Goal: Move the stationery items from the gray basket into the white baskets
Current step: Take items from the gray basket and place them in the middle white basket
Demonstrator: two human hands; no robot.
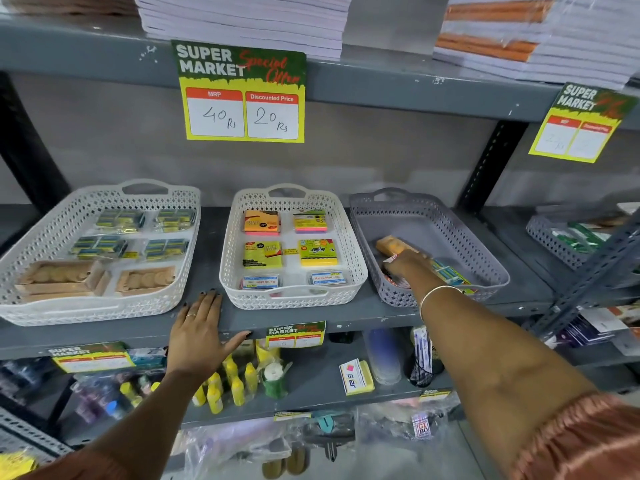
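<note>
The gray basket point(408, 209) stands on the shelf at the right. Inside it lie an orange pack point(391, 244), a blue-green pack point(450, 273) and a red-white item point(394, 280). My right hand point(407, 266) reaches into this basket, fingers curled down over the items; whether it grips one is hidden. The middle white basket point(349, 237) holds several sticky-note packs and two small boxes. The left white basket point(45, 233) holds staple packs and tan boxes. My left hand point(199, 327) rests flat and spread on the shelf edge between the white baskets.
A price sign point(242, 93) hangs from the upper shelf, another sign point(581, 123) at the right. Paper stacks point(242, 19) lie above. A second gray basket point(554, 237) sits far right. The lower shelf holds yellow bottles point(225, 386) and packets.
</note>
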